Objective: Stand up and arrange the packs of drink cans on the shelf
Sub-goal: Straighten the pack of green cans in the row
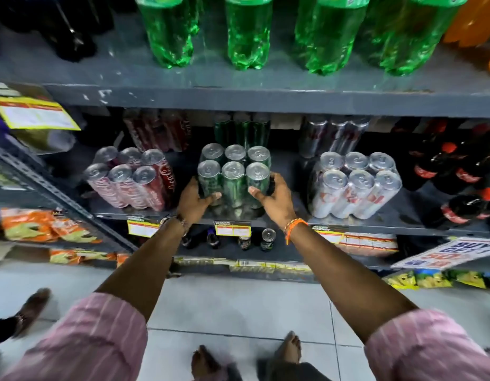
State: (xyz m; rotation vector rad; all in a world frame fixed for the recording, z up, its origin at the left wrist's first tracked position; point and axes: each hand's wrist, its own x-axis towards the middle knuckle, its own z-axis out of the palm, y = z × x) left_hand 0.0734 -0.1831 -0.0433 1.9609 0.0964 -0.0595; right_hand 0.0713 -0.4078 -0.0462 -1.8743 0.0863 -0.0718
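Observation:
A shrink-wrapped pack of green cans (pixel 234 178) stands upright at the front of the grey shelf (pixel 381 220). My left hand (pixel 195 200) grips its left side and my right hand (pixel 274 198) grips its right side. To its left a pack of red cans (pixel 131 180) stands upright, leaning slightly. To its right stands a pack of silver cans (pixel 356 185). Behind each front pack another pack of the same colour stands in shadow: red (pixel 158 133), green (pixel 242 129), silver (pixel 334 136).
Dark cola bottles (pixel 458 177) crowd the shelf's right end. Green bottles (pixel 249 31) stand on the shelf above. Small cans and bottles (pixel 267 239) sit on the lower shelf. Snack bags (pixel 45 225) fill the left rack. Another person's shoe (pixel 32 306) is on the floor at left.

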